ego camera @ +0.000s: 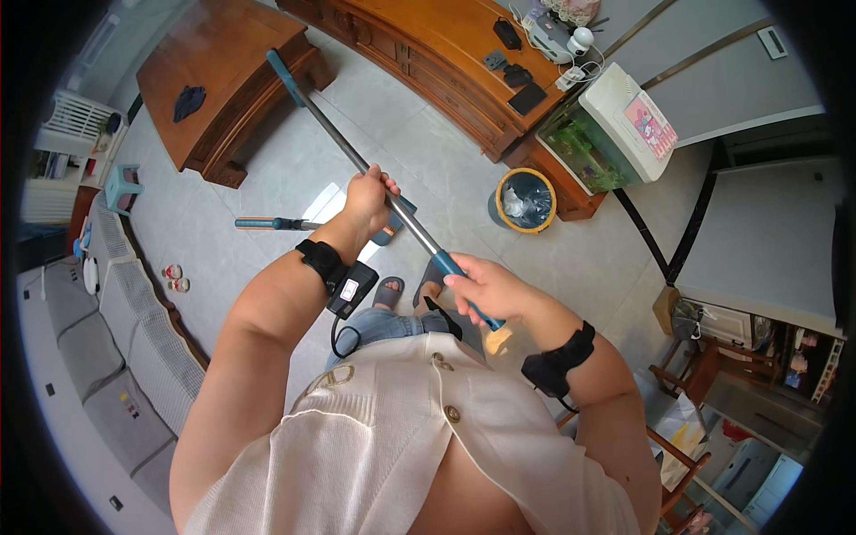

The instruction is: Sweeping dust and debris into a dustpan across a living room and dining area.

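My left hand (370, 200) is wrapped around the metal shaft of a long pole (338, 137). Lower down, my right hand (487, 289) grips its blue handle end, close to my body. The pole slants away to the upper left, where its narrow blue far end (284, 77) reaches the edge of a wooden coffee table (221, 60); its exact kind is unclear. On the floor under my left forearm lies a blue and orange tool (257, 223) with a thin shaft. A blue flat piece (394, 224) shows behind my left hand, partly hidden.
A bin with a yellow rim (503, 194) stands right of the pole, by a wooden cabinet (455, 73) and a fish tank (588, 147). On the left are a grey sofa (107, 361), a small stool (124, 187) and small slippers (175, 278). A dark cloth (189, 102) lies on the coffee table.
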Action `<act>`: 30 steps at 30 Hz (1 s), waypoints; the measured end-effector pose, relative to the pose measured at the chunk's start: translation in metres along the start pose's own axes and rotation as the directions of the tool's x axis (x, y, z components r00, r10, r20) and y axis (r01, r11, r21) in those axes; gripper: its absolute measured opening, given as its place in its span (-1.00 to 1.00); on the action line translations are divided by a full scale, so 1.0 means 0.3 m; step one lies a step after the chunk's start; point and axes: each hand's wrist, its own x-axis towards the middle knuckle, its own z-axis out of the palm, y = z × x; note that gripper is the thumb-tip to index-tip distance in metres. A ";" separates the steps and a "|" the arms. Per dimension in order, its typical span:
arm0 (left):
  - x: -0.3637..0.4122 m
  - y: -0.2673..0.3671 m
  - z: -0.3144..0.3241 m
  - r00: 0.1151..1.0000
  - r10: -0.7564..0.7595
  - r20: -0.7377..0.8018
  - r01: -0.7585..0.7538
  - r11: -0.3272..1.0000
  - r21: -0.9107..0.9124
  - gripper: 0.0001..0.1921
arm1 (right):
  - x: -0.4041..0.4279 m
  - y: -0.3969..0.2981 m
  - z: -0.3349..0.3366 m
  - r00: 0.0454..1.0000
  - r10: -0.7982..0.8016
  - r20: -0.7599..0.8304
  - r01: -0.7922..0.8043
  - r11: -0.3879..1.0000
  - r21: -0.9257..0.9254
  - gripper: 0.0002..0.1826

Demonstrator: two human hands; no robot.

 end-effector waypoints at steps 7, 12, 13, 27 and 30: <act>-0.045 0.170 -0.129 0.874 0.041 0.485 -0.477 0.271 0.836 -0.46 | 0.096 0.113 -0.095 0.966 -0.204 -0.159 0.200 0.979 -0.043 -0.44; -0.126 0.455 -0.338 0.611 0.255 0.749 -0.708 -0.248 0.662 -0.35 | 0.245 0.252 -0.186 0.916 -0.255 -0.309 0.124 0.914 -0.387 -0.38; -0.144 0.486 -0.382 0.675 0.219 0.705 -0.622 -0.346 0.703 -0.31 | 0.284 0.267 -0.202 0.913 -0.227 -0.340 0.087 0.921 -0.380 -0.38; -0.042 0.324 -0.511 0.877 0.030 0.479 -0.427 -0.410 0.806 -0.56 | 0.750 0.452 -0.394 0.976 0.040 -0.213 -0.185 0.667 -0.722 -0.72; -0.024 0.318 -0.504 0.874 0.016 0.486 -0.424 -0.465 0.777 -0.62 | 0.671 0.603 -0.194 0.978 -0.055 -0.203 -0.146 0.517 -0.844 -0.43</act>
